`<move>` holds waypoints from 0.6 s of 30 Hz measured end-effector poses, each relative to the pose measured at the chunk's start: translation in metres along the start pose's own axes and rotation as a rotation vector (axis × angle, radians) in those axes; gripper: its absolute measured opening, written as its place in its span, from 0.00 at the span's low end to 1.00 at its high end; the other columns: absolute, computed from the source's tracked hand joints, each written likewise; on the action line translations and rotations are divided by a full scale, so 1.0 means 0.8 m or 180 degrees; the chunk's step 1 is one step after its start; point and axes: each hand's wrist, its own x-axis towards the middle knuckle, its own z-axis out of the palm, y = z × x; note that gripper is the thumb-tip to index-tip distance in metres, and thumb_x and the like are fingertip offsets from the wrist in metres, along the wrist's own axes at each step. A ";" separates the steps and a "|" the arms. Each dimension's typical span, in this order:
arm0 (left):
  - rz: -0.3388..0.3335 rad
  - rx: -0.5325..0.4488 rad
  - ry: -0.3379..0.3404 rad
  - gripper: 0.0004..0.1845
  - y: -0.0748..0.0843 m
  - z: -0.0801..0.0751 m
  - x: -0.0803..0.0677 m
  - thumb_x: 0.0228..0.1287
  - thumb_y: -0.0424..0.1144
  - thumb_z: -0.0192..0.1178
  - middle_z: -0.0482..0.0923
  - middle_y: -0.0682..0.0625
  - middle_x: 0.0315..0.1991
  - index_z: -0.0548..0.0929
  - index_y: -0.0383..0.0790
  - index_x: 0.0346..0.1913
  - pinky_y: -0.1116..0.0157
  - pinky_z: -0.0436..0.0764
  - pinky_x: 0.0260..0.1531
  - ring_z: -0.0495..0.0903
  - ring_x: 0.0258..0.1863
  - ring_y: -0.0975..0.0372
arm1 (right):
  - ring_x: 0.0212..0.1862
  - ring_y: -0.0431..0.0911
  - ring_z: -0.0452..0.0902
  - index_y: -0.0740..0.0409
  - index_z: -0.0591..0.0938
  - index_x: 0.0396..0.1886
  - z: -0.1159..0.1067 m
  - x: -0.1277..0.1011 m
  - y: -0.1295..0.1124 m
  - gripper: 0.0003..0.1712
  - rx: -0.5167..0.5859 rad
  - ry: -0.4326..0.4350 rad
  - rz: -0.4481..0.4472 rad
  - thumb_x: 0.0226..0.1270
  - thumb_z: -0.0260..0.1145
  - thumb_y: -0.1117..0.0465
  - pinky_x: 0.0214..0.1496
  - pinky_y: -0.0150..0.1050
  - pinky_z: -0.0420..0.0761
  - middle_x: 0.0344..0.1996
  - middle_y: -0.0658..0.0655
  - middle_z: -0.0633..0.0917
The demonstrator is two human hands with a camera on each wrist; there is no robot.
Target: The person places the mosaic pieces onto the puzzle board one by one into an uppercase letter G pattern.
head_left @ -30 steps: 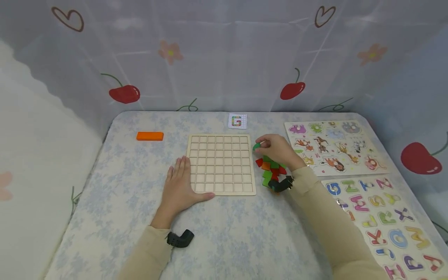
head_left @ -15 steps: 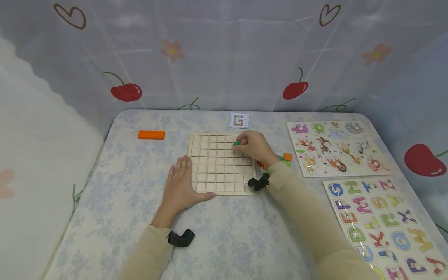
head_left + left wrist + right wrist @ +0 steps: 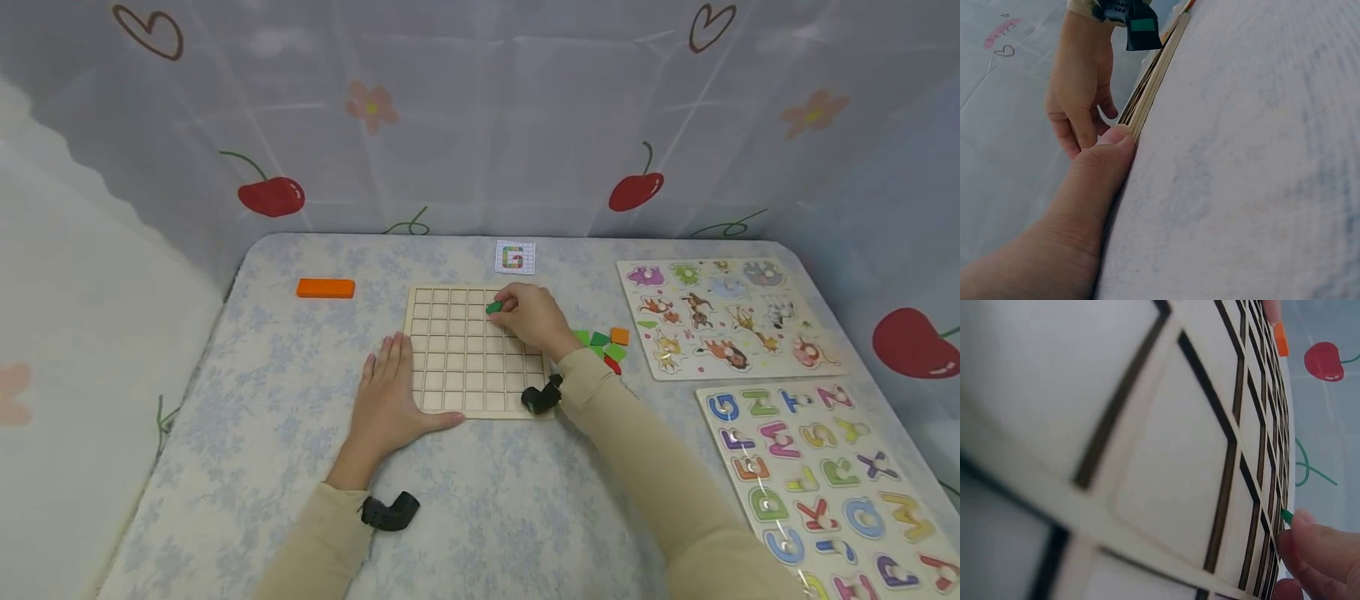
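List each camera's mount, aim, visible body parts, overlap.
Head: head-worn, facing forward and down at the pale square wooden grid board; left grip, right grip, beige sleeves.
Left wrist: worn there, looking along the board's edge; left thumb, right grip.
Right wrist: worn there, looking across the board; right fingers, apparently a left fingertip.
Shared: head and right wrist show the small green piece.

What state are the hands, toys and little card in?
Grid board, flat
Green piece, held at the grid board; contact unclear
Left hand, outstretched, touching the grid board's edge
Right hand, pinching the green piece
Loose pieces, grouped, partly hidden
Orange block, lying flat
Little card, flat
Animal puzzle, flat
Letter puzzle, flat, partly out of frame
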 end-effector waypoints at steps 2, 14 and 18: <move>-0.0007 0.0000 -0.0015 0.80 0.000 0.000 0.000 0.32 0.89 0.55 0.37 0.42 0.81 0.39 0.36 0.80 0.46 0.41 0.78 0.37 0.81 0.50 | 0.41 0.47 0.81 0.55 0.82 0.54 0.001 0.000 0.000 0.18 -0.0094 0.0009 -0.0025 0.68 0.68 0.54 0.44 0.42 0.80 0.40 0.53 0.85; -0.0021 0.0023 -0.0031 0.80 0.001 0.000 0.000 0.32 0.89 0.54 0.36 0.42 0.81 0.39 0.36 0.80 0.47 0.40 0.79 0.36 0.81 0.51 | 0.35 0.46 0.77 0.54 0.83 0.42 0.005 0.005 -0.001 0.11 -0.0463 0.0075 -0.0058 0.67 0.69 0.53 0.38 0.40 0.77 0.35 0.53 0.83; -0.0017 0.0008 -0.0009 0.80 0.000 0.001 0.000 0.32 0.89 0.55 0.37 0.42 0.81 0.40 0.36 0.80 0.46 0.41 0.78 0.37 0.81 0.51 | 0.33 0.46 0.78 0.54 0.84 0.40 0.006 0.006 -0.002 0.11 -0.0515 0.0024 -0.0013 0.67 0.69 0.52 0.37 0.40 0.77 0.34 0.52 0.84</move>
